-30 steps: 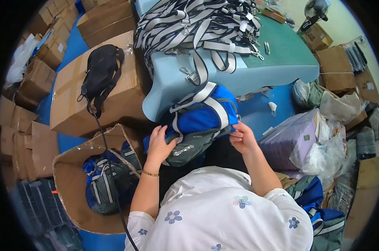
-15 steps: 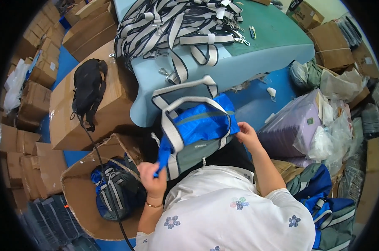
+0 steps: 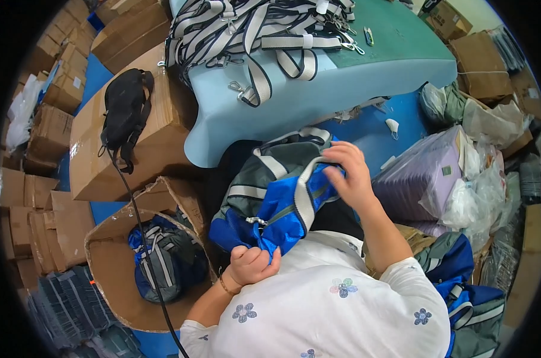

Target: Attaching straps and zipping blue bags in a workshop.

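Note:
On my lap rests a blue and grey duffel bag with off-white webbing handles edged in dark trim. My left hand is closed on the bag's blue fabric at its near end, beside a small metal clasp. At the far right end, my right hand has its fingers apart, touching or just over the off-white handle; the thumb is spread from the fingers. The side of the bag facing down is hidden.
A table ahead carries a heap of off-white and black straps and small snips. At left, an open carton holds another bag; a black pouch lies on a closed carton. More bags lie at right.
The bag has turned over and dropped lower onto my lap, its grey side now showing. My left hand moved right with the blue fabric; my right hand rose and its fingers spread.

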